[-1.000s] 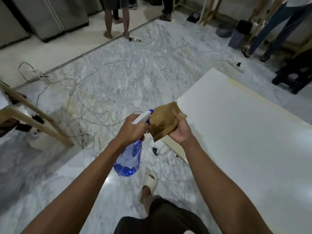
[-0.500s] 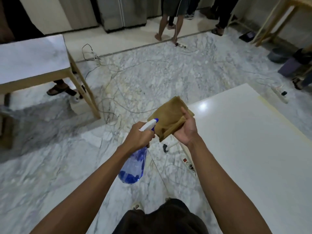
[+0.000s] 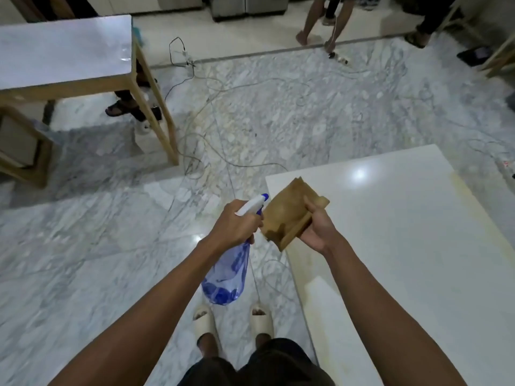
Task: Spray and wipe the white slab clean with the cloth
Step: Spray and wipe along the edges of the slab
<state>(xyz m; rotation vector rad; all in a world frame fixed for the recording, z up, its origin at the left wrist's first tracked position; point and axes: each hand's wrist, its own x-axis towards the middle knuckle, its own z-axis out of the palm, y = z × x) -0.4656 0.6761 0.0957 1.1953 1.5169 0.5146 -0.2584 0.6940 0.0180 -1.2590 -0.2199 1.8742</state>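
Two hands in head view. Left hand gripped spray bottle, nozzle touching or just beside cloth. Right hand pinched folded cloth above near corner of white slab. Slab lay low at right, yellowish stains along edges. Risk: spray soaks cloth only, missing slab; cables on floor could trip feet.

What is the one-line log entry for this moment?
left hand: grips spray bottle | right hand: holds cloth | nozzle at cloth | white slab: untouched

Spray bottle left of cloth, slab to the right, table far left behind.
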